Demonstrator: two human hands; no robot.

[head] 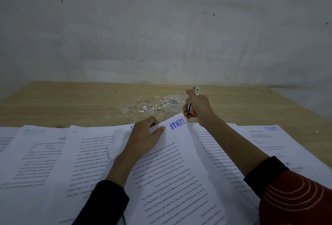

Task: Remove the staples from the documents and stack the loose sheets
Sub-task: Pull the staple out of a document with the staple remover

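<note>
While the left hand [143,136] pinches the far edge of the document [177,171], raised over papers [84,153] spread on the table [62,102], and the right hand [199,107] grips a staple remover [190,107] at its corner, the limp, tearable sheets seem best held near that corner.

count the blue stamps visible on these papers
3: a LUNAS stamp on the lifted sheet, one half hidden behind the left hand, one on the far-right sheet. Others may lie under overlapping pages.
</note>
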